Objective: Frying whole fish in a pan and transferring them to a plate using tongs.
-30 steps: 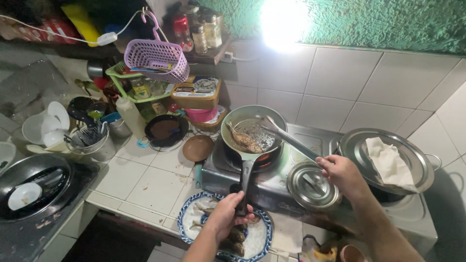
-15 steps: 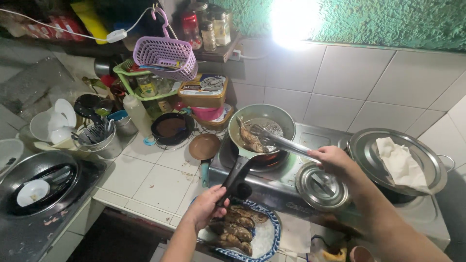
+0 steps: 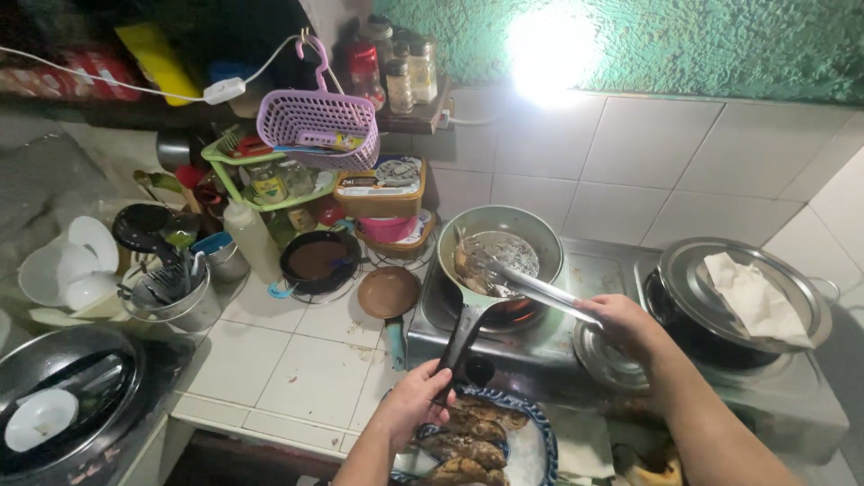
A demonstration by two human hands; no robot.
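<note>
We recorded the frying pan on the stove burner. Left hand: grip clamped round the pan's black handle. Right hand: grip pinching metal tongs reaching into the pan.

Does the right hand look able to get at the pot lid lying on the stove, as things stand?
Probably yes, but not freely: the right hand hovers just above the pot lid, though its grip is full with the tongs.

The single head camera looks steeply down, close over a tiled counter toward the wall.
</note>
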